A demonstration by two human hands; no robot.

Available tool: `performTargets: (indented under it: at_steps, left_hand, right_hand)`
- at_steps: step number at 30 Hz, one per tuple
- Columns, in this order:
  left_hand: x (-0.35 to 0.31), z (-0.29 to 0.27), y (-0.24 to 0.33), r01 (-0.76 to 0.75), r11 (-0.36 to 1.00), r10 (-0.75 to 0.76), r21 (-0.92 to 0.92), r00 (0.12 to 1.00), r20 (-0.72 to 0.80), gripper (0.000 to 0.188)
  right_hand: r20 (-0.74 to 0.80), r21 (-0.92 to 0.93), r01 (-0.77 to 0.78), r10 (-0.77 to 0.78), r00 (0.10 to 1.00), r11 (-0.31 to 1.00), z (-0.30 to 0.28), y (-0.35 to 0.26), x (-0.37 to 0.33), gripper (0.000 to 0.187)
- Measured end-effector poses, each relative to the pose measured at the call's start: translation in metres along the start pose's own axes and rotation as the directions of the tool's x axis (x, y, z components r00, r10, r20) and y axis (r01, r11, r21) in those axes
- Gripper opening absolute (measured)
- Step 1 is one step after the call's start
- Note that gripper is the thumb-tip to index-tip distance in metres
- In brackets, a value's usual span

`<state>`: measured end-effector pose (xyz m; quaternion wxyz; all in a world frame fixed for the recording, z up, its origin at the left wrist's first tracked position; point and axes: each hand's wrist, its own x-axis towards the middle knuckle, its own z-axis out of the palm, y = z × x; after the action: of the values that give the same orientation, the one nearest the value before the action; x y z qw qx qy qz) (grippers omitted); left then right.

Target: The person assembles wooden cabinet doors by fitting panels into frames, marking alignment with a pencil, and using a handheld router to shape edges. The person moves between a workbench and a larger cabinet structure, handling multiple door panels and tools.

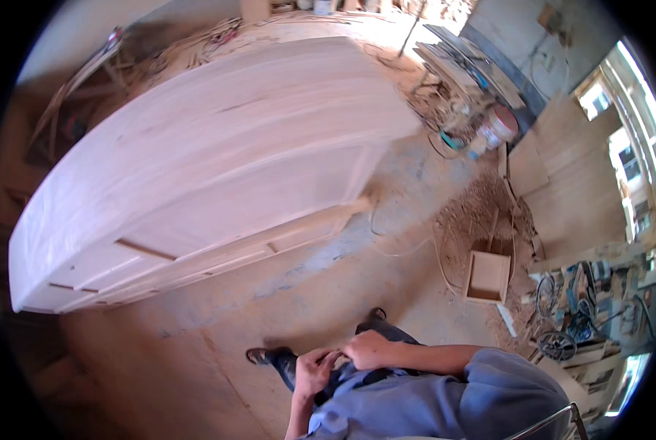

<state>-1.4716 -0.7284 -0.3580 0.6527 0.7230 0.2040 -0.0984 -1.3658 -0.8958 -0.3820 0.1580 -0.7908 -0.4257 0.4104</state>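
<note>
Close to my waist, my left hand (314, 371) and my right hand (367, 350) meet with their fingers bent in. Both are closed, their fingertips nearly touching. Anything pinched between them is too small or hidden to make out. Beneath them are dark trousers and the hem of my blue-grey shirt (416, 400). Ahead and to the left lies a large, pale wooden cabinet-like piece (269, 132), apart from both hands. Its near side has framed panels and dark, narrow slots.
A shallow wooden box (488, 277) sits on the dusty floor to the right, beside wood shavings (471, 213). Beyond it are a bucket (498, 126), stacked boards (463, 70) and a thin cable (441, 260). Tools and cords (581, 308) clutter the right side.
</note>
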Motion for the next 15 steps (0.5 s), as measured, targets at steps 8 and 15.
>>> performTargets:
  at_steps: [8, 15]
  left_hand:
    - [0.13, 0.098, 0.138, -0.303, 0.844, 0.423, 0.443, 0.884, -0.2, 0.005]
    - [0.261, 0.12, 0.298, -0.577, 0.776, 0.617, 0.254, 0.61, -0.498, 0.009]
  right_hand:
    - [-0.586, 0.532, -0.192, 0.522, 0.619, 0.825, -0.066, 0.265, -0.148, 0.022]
    - [-0.496, 0.78, -0.35, 0.853, 0.16, 0.519, 0.052, 0.5, -0.335, 0.019]
